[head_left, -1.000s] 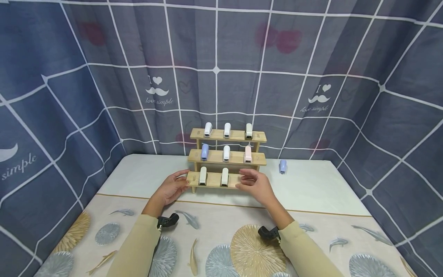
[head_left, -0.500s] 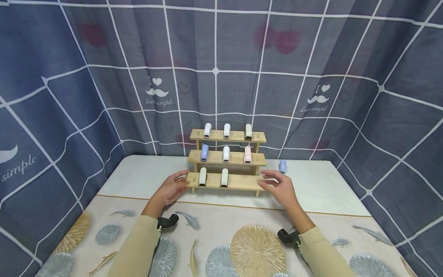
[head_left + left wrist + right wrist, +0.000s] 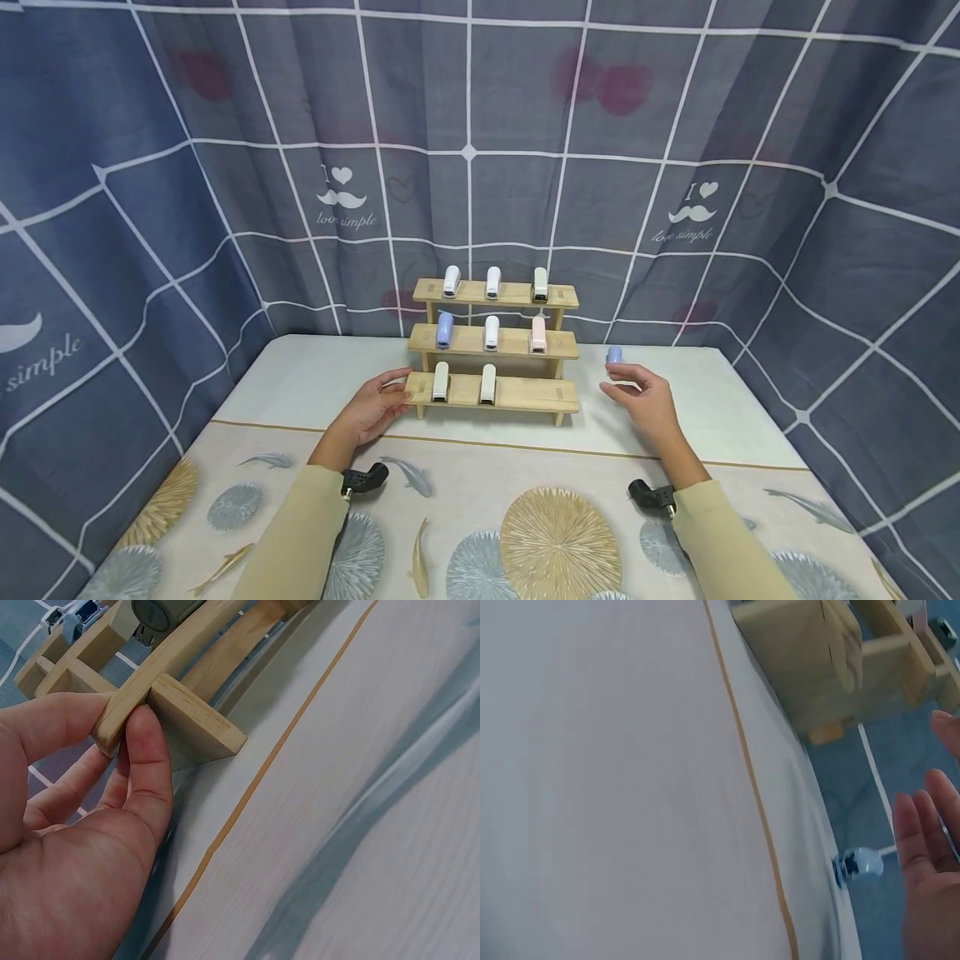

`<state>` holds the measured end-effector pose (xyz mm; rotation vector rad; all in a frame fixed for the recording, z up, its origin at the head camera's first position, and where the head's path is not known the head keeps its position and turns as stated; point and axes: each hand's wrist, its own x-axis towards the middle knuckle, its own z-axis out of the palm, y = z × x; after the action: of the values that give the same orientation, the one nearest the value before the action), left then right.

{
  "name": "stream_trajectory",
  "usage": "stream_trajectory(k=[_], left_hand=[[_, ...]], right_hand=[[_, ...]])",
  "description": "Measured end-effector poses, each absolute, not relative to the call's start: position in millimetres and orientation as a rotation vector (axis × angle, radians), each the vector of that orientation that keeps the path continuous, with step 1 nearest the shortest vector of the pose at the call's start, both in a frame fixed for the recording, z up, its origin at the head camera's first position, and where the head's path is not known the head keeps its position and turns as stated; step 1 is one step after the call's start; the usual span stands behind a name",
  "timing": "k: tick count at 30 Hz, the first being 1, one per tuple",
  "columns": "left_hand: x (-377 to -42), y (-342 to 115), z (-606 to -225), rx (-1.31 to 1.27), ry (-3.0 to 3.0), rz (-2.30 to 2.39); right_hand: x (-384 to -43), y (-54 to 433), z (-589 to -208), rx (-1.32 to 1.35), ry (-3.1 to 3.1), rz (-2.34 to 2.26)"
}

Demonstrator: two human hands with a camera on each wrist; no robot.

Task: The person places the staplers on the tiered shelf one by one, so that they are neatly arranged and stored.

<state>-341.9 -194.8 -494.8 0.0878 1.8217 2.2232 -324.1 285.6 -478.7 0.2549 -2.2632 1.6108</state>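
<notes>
A three-tier wooden display rack (image 3: 525,392) stands on the table's white part. My left hand (image 3: 375,408) pinches the left end of its lowest shelf. In the left wrist view, the thumb and index finger of my left hand (image 3: 82,847) grip the shelf's end. My right hand (image 3: 648,408) is to the right of the rack, fingers loosely bent and holding nothing. Just beyond its fingertips lies a small blue stapler-shaped item (image 3: 615,354), partly hidden by the hand. Two cream stapler-shaped items, a left one (image 3: 440,382) and a right one (image 3: 488,384), stand on the lowest shelf.
The middle shelf carries a blue (image 3: 445,331), a white (image 3: 491,333) and a pink item (image 3: 537,335). Two white ones and a cream one (image 3: 540,284) stand on the top shelf. A dark blue checked curtain (image 3: 420,192) closes in the back and sides.
My right hand has moved rightward from the lowest shelf, past the rack's right end, to the loose blue item. My left hand keeps its grip on the shelf end.
</notes>
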Motion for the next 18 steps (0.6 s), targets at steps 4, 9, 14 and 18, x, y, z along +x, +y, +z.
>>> stream_trajectory(k=[4, 9, 14, 18], left_hand=[[-342.1, -195.0, -495.1, 0.098, 1.81, 2.228], [-340.8, -194.9, -494.3, 0.093, 1.817, 2.22], [-340.7, -194.6, -493.7, 0.105, 1.813, 2.221], [-341.5, -193.8, -494.0, 0.104, 1.818, 2.223]], right_hand=[[-335.9, 299.2, -485.1, 0.177, -2.332, 1.553], [-347.4, 311.6, -485.6, 0.14, -2.394, 1.528], [-354.4, 314.6, -477.6, 0.124, -2.413, 1.486], [-367.6, 321.3, -479.9, 0.088, -2.467, 1.432]])
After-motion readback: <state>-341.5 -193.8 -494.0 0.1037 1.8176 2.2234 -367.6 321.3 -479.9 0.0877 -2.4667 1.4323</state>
